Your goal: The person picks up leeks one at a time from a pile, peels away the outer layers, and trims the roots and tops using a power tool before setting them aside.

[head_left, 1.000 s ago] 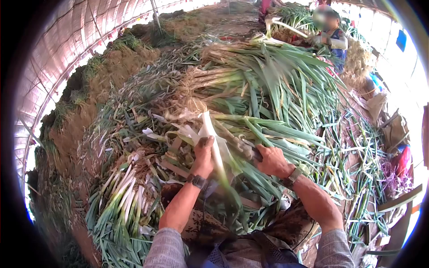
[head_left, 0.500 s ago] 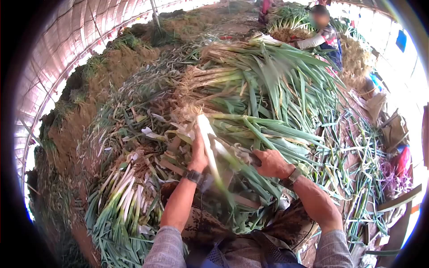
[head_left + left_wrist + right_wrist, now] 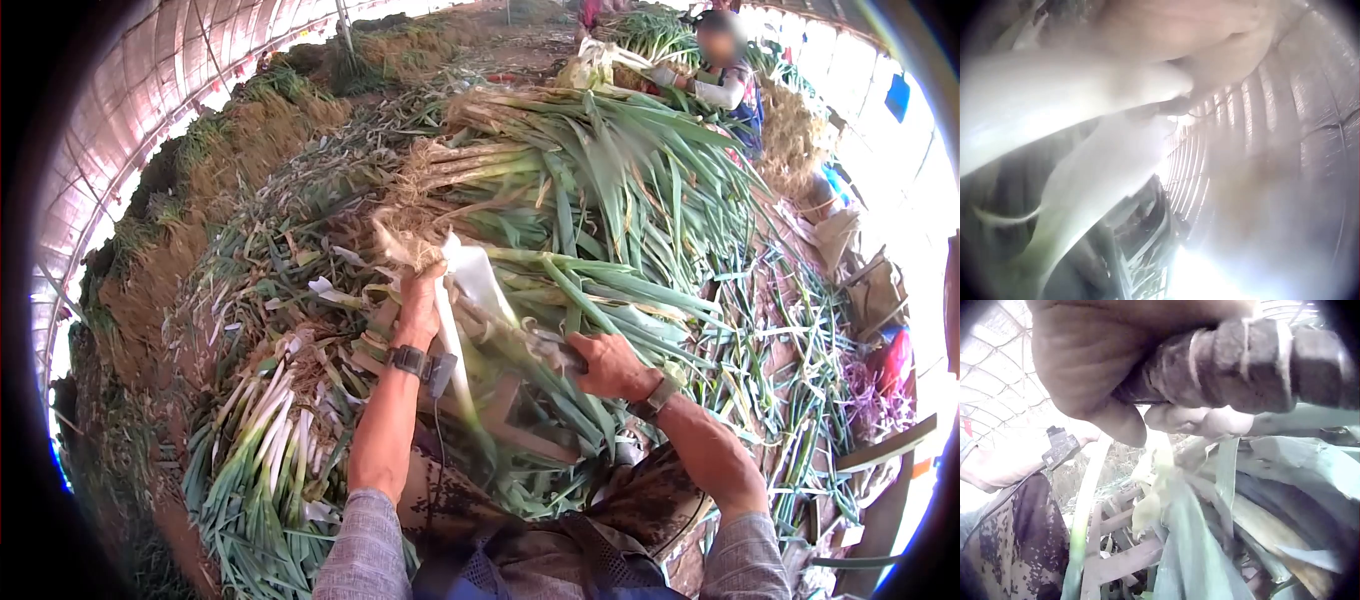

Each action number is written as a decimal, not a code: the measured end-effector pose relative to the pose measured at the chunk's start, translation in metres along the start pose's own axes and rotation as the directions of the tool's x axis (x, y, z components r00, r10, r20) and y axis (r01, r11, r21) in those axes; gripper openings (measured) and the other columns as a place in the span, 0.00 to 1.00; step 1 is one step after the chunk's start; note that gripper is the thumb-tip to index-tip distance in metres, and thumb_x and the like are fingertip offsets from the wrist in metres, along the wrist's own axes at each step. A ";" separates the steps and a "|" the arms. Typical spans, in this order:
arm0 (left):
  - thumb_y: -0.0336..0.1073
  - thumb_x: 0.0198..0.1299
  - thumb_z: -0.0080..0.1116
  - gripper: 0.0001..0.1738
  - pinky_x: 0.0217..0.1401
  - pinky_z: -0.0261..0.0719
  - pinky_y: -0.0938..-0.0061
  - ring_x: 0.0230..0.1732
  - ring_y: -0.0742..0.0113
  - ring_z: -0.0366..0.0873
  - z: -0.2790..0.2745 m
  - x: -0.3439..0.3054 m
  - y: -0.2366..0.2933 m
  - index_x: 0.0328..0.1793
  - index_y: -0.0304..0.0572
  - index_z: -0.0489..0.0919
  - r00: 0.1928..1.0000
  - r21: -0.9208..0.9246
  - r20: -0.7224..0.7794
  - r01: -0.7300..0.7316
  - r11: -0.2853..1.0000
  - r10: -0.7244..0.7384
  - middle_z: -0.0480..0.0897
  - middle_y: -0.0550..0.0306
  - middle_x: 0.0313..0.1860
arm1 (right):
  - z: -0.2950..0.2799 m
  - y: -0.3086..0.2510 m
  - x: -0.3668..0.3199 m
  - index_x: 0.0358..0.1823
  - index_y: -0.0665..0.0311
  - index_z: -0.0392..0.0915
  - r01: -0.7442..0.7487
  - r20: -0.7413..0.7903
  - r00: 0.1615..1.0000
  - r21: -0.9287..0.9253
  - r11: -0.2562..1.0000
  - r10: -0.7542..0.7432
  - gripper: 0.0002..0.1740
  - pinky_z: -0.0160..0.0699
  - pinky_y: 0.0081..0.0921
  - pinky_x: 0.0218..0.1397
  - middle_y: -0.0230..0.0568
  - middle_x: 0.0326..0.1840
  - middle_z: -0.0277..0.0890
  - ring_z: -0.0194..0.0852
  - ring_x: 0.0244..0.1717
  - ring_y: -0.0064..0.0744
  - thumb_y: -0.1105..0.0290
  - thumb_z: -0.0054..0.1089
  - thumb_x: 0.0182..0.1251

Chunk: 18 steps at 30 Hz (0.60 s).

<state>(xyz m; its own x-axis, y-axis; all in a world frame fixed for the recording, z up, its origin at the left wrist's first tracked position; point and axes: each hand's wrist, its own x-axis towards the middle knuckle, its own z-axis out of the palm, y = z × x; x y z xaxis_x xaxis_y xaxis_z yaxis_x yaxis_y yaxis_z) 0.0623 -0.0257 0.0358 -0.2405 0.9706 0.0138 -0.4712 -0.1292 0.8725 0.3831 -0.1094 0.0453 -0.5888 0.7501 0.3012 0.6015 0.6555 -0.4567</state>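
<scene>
The left hand (image 3: 421,300) grips a leek (image 3: 452,345) just below its roots; its white stalk slants down toward the lap. Beside the stalk a wide white outer layer (image 3: 482,283) hangs apart from it. In the left wrist view the fingers (image 3: 1210,37) lie over the white stalk (image 3: 1054,94), with the loose layer (image 3: 1100,172) below, blurred. The right hand (image 3: 612,366) is curled round a dark, ridged, wrapped tube (image 3: 553,350), seen closely in the right wrist view (image 3: 1222,365); its far end is blurred.
Piled leeks (image 3: 620,170) lie ahead, roots to the left. A bundle of white-stalked leeks (image 3: 275,440) is at the lower left. Wooden slats (image 3: 525,437) stand before the knees. Cut leaves cover the ground at right (image 3: 790,400). Another person (image 3: 730,85) handles leeks at the back right.
The left hand has moved left and up, gripping nearer the roots. The white outer layer now stands apart from the stalk. The right hand has stayed nearly in place. The person behind has shifted.
</scene>
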 end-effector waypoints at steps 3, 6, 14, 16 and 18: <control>0.34 0.63 0.64 0.10 0.33 0.81 0.73 0.33 0.69 0.79 -0.007 -0.005 0.001 0.47 0.39 0.80 1.000 -0.097 -0.003 -0.013 0.995 0.012 0.80 0.59 0.34 | 0.015 0.008 0.001 0.46 0.64 0.78 -0.129 0.023 0.991 -0.086 0.988 0.132 0.19 0.77 0.50 0.40 0.55 0.29 0.80 0.80 0.35 0.59 0.59 0.64 0.58; 0.48 0.64 0.62 0.18 0.46 0.81 0.66 0.42 0.65 0.79 -0.009 -0.024 -0.022 0.50 0.44 0.79 0.997 -0.157 -0.023 0.065 0.985 -0.070 0.81 0.58 0.38 | -0.001 -0.002 0.004 0.53 0.62 0.78 -0.218 0.153 0.961 -0.084 0.972 0.229 0.22 0.78 0.47 0.43 0.53 0.34 0.82 0.81 0.38 0.56 0.61 0.61 0.58; 0.56 0.70 0.54 0.25 0.41 0.74 0.69 0.36 0.71 0.74 -0.029 -0.125 -0.121 0.50 0.37 0.79 0.984 0.563 0.175 -0.074 0.823 -0.031 0.79 0.62 0.34 | 0.001 0.018 -0.020 0.45 0.63 0.80 -0.164 0.199 0.963 -0.112 0.980 0.184 0.19 0.76 0.50 0.48 0.55 0.36 0.82 0.79 0.43 0.59 0.62 0.64 0.53; 0.56 0.72 0.51 0.25 0.36 0.73 0.72 0.34 0.74 0.74 -0.048 -0.129 -0.117 0.48 0.38 0.80 0.979 0.713 0.169 -0.040 0.700 -0.116 0.78 0.64 0.31 | -0.004 0.015 -0.023 0.45 0.64 0.80 -0.215 0.293 0.923 -0.142 0.966 0.249 0.19 0.77 0.51 0.49 0.55 0.37 0.82 0.79 0.43 0.59 0.61 0.64 0.53; 0.57 0.72 0.50 0.24 0.24 0.66 0.71 0.23 0.78 0.68 -0.044 -0.107 -0.086 0.33 0.45 0.74 0.987 0.712 -0.138 0.040 0.701 0.085 0.74 0.67 0.26 | -0.003 0.019 -0.030 0.45 0.65 0.80 -0.271 0.365 0.868 -0.221 0.937 0.337 0.20 0.78 0.50 0.49 0.56 0.36 0.82 0.80 0.44 0.59 0.62 0.63 0.53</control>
<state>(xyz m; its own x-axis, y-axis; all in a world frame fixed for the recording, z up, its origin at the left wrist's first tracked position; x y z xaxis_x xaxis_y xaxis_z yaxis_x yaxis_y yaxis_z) 0.0913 -0.1278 -0.0625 -0.3947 0.9186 0.0198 0.2640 0.0927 0.9601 0.4141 -0.1194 0.0300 -0.5049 0.8402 -0.1979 0.8426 0.4300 -0.3242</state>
